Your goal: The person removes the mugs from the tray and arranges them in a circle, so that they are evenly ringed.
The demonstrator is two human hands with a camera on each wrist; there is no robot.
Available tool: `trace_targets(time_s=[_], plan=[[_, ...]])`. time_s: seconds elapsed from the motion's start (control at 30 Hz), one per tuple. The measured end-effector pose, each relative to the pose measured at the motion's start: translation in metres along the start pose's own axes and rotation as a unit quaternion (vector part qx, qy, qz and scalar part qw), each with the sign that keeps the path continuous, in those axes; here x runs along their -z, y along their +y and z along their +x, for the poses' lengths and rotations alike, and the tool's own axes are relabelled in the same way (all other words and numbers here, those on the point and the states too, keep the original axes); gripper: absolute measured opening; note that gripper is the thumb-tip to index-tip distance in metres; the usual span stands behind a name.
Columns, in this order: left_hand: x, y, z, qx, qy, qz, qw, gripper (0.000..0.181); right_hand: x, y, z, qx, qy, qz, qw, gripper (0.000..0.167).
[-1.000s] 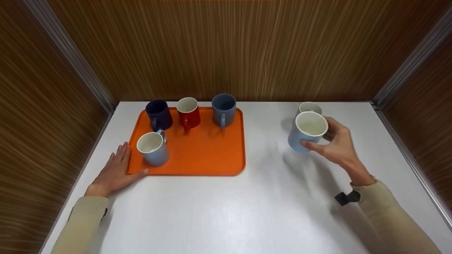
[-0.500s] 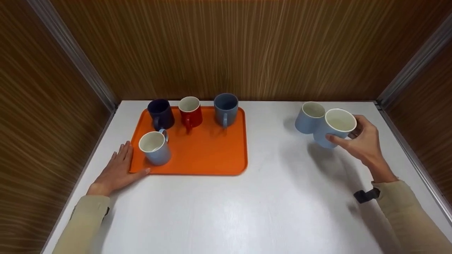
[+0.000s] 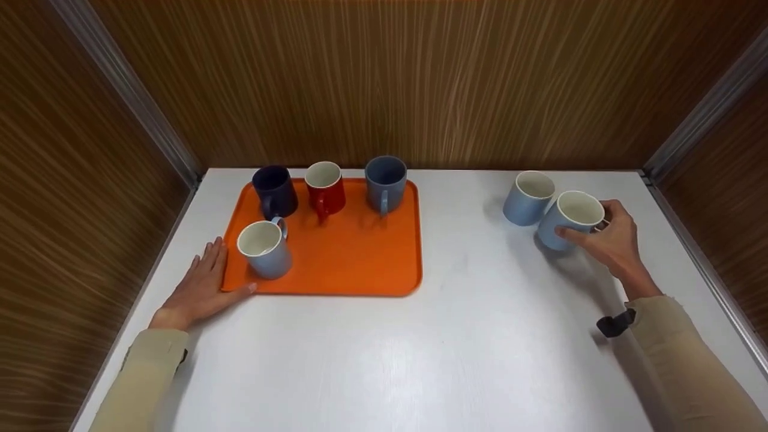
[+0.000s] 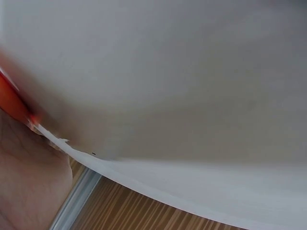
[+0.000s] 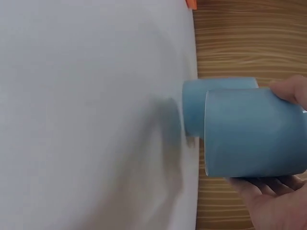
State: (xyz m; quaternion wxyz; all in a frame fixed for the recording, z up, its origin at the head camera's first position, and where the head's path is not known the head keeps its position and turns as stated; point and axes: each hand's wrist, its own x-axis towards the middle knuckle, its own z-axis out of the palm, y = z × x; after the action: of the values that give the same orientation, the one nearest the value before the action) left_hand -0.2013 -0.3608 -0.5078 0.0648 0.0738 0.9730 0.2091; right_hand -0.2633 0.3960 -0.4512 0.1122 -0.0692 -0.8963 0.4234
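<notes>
On the right, my right hand grips a light blue mug round its side, thumb on the near face. That mug covers part of a second light blue mug in the right wrist view. The second mug stands upright just left of the held one. My left hand lies flat with straight fingers at the left edge of the orange tray, thumb at its front left corner. Nearest to it on the tray is a light blue mug with a white inside.
Along the tray's back stand a dark blue mug, a red mug and a grey-blue mug. Wood-grained panels enclose the white table at the back and both sides.
My right hand has carried its mug to the right, then slightly lower in the last half second. The mug behind it has come into fuller view. My left hand stays at the tray.
</notes>
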Motion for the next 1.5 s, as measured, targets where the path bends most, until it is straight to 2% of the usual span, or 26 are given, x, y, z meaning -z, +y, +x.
trace_targets(time_s=[0.2,0.6,1.13,1.5], plan=[[0.002,-0.001,0.001,0.005,-0.005,0.005,1.0,0.122,-0.005,0.007,0.006,-0.009,-0.02,0.004,0.9997,0.092],[0.001,0.004,-0.002,0.0,0.0,0.006,1.0,0.121,-0.007,0.014,0.007,-0.02,-0.025,0.016,0.9994,0.091],[0.0,0.003,-0.003,0.0,-0.002,0.005,1.0,0.122,-0.01,0.019,0.01,-0.024,-0.037,0.024,0.9987,0.094],[0.001,0.004,-0.003,-0.002,-0.003,0.0,1.0,0.121,-0.008,0.019,0.016,-0.032,-0.07,0.007,0.997,0.103]])
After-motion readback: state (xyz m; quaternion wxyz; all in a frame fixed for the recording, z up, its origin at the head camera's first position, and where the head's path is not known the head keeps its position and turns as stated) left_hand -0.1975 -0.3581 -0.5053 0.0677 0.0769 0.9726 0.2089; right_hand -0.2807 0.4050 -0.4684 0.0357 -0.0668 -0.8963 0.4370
